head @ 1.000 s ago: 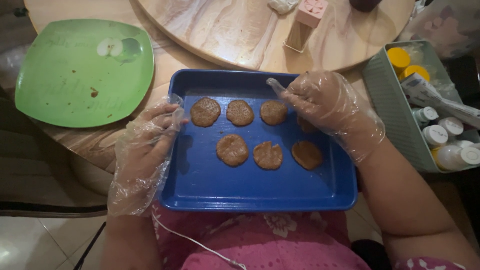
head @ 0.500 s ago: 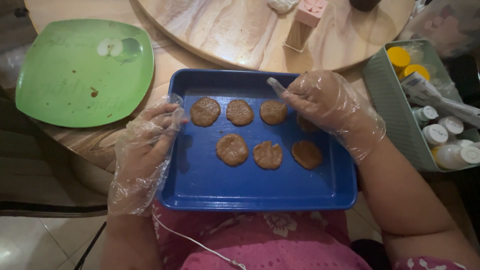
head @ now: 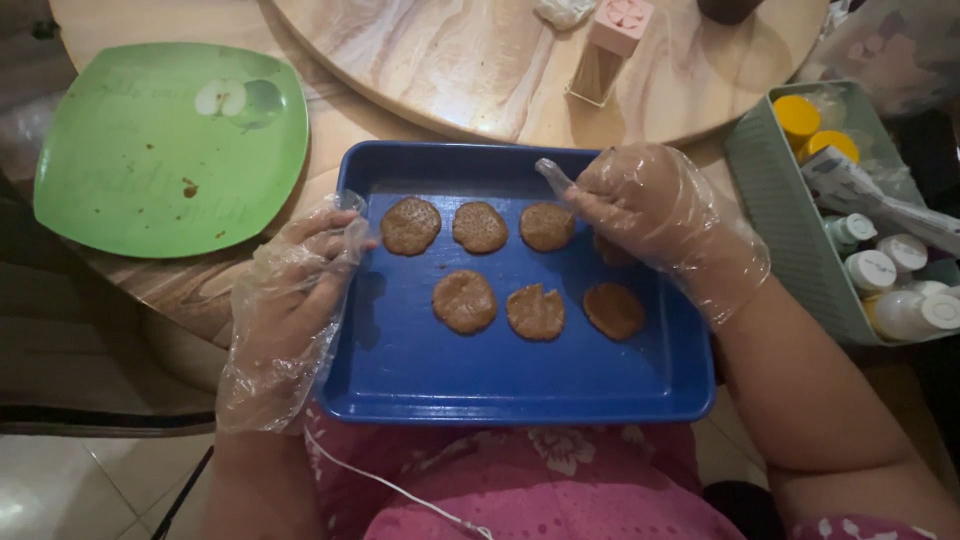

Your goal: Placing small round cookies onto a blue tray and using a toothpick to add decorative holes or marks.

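From my remote seat I see a blue rectangular tray (head: 420, 380) resting at the near edge of a round wooden table (head: 400, 110), partly over a lap in pink flowered cloth (head: 520, 490). Both hands wear loose clear plastic gloves. The left hand (head: 290, 300) lies along the tray's left rim, fingers loosely curled over the edge, gripping nothing else. The right hand (head: 660, 220) hovers over the tray's upper right part, fingers bent down onto a brown patty (head: 610, 250) that is mostly hidden beneath them; I cannot tell whether it is pinched or only pressed. Six more flat brown patties lie in the tray: three in the far row (head: 479, 227) and three in the near row (head: 535, 312), none touching another. To the left of the tray sits a green square plate (head: 120, 190) with a few brown smears. Beyond the tray, on a raised round wooden board (head: 480, 70), stands a pink-topped toothpick holder (head: 608, 45). To the right, a grey-green basket (head: 790, 230) holds small bottles with white and yellow caps.
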